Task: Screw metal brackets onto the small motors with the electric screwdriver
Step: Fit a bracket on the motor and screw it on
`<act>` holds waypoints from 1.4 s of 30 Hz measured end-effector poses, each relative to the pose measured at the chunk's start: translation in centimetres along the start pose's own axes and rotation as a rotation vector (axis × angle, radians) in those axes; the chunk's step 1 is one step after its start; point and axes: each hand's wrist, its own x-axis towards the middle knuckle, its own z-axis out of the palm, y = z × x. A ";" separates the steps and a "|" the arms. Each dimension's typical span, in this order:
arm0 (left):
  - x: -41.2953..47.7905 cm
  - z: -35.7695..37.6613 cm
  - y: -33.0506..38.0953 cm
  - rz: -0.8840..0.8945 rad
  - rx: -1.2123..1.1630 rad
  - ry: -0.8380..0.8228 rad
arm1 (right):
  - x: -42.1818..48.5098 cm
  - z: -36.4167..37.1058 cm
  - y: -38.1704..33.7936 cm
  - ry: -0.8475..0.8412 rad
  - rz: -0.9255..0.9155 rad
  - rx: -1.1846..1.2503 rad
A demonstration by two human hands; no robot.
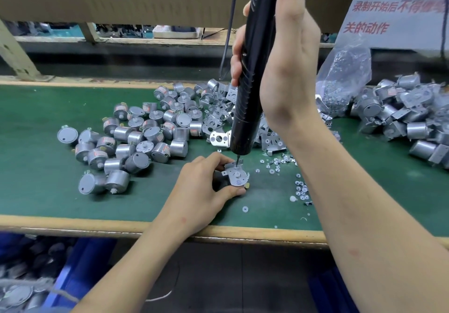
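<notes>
My left hand point(204, 186) grips a small round motor with a metal bracket point(237, 174) laid on top, resting on the green mat. My right hand point(286, 52) holds the black electric screwdriver point(252, 74) upright. Its bit touches the far end of the bracket, at a screw hole. A pile of bare silver motors point(136, 137) lies to the left. Loose brackets point(220, 115) are heaped behind the screwdriver. Small screws and washers point(279, 164) are scattered to the right of the held motor.
A heap of motors with brackets on them point(408, 118) fills the right side. A clear plastic bag of small parts point(345, 79) stands at the back right. Blue bins point(31, 276) with motors sit below the table's front edge point(73, 225). The screwdriver's cable point(227, 40) hangs behind.
</notes>
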 end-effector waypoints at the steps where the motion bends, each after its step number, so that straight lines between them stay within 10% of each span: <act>1: 0.0 0.0 0.0 0.001 0.002 0.001 | 0.0 0.0 0.0 0.000 0.000 0.004; 42: -0.2 0.6 -0.2 0.052 0.089 0.070 | -0.1 0.9 0.8 -0.031 -0.083 -0.108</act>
